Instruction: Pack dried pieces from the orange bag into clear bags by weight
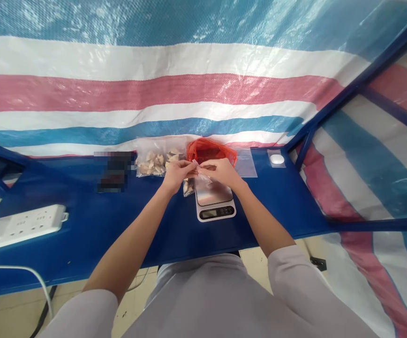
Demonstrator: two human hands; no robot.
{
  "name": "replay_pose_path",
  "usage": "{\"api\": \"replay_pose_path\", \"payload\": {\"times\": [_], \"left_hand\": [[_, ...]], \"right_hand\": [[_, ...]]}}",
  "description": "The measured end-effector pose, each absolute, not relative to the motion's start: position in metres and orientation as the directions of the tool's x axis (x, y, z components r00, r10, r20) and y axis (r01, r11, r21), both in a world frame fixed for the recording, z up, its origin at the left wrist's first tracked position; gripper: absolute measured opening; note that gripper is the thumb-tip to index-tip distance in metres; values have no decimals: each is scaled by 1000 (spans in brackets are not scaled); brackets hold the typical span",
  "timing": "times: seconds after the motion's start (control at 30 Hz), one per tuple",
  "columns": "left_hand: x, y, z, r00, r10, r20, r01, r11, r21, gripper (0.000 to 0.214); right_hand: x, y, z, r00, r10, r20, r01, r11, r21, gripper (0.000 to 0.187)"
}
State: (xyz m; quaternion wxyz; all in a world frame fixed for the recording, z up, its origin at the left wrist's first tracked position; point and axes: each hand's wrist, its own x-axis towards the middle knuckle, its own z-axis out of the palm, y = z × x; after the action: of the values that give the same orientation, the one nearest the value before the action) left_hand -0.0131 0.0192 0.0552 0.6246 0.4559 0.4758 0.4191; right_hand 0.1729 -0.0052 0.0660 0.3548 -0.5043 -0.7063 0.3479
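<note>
A small clear plastic bag (202, 171) is pinched between the bent fingertips of the left hand (177, 174) and the right hand (221, 171), just above a digital kitchen scale (214, 205). Touching the scale's left side lies a small bag of dumplings (188, 187). Behind the scale sit a red plastic bag (208, 151) and a larger clear bag of dumplings (153, 157); a flat clear bag (246, 163) lies behind-right. Well left of the scale, a white power strip (24, 225) rests on the blue table (84, 225).
</note>
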Motion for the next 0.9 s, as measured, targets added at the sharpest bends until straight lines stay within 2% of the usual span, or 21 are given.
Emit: {"api": "replay_pose_path", "payload": {"times": [0.2,0.33,0.67,0.8,0.9], "left_hand": [[-11,18,62,240,937,-255,-121,290,949,36],[-10,17,65,267,939,-217,-98,251,963,36],[-11,19,62,258,952,-166,89,148,985,18],[-13,22,57,243,959,-144,147,111,983,17],[-13,21,55,258,960,-112,152,75,986,19]], "right_hand": [[171,-5,71,-257,949,180,592,302,-747,18],[169,-2,73,-222,950,218,639,311,-703,23],[176,1,65,-155,973,172,517,228,-825,20],[179,0,60,-122,984,133,458,175,-872,19],[179,-3,60,-157,975,158,473,215,-855,18]]}}
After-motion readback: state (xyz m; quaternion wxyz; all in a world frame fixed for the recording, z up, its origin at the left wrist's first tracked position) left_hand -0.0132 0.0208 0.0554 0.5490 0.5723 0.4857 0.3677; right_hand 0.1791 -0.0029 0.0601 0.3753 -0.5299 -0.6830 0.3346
